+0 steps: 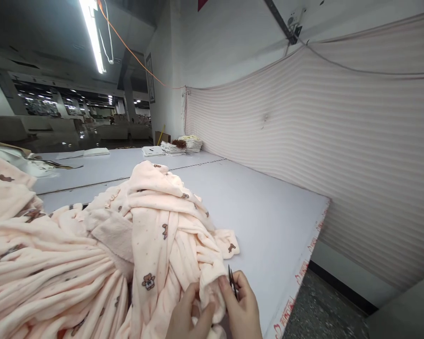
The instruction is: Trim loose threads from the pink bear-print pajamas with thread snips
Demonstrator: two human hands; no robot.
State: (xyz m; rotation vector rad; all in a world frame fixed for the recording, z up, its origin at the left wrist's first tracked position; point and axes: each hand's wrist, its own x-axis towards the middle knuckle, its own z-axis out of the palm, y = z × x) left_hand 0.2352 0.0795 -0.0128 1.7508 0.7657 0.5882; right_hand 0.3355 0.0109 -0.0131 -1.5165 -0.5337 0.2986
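A heap of pale pink plush garments printed with small brown bears spreads over the left and middle of the table. At its near right edge, my left hand is closed on a fold of the pink garment, thumb and fingers pinching the cloth. My right hand touches the same edge with the thumb. Tucked in its curled fingers is a small pair of dark pointed thread snips, tips pointing up and away from me. The lower part of the snips is hidden by the fingers.
The grey-white table runs to a taped edge with red writing at right. Stacks of folded white cloth stand at the back, near a striped curtain on the wall. White papers and pieces lie at the far left.
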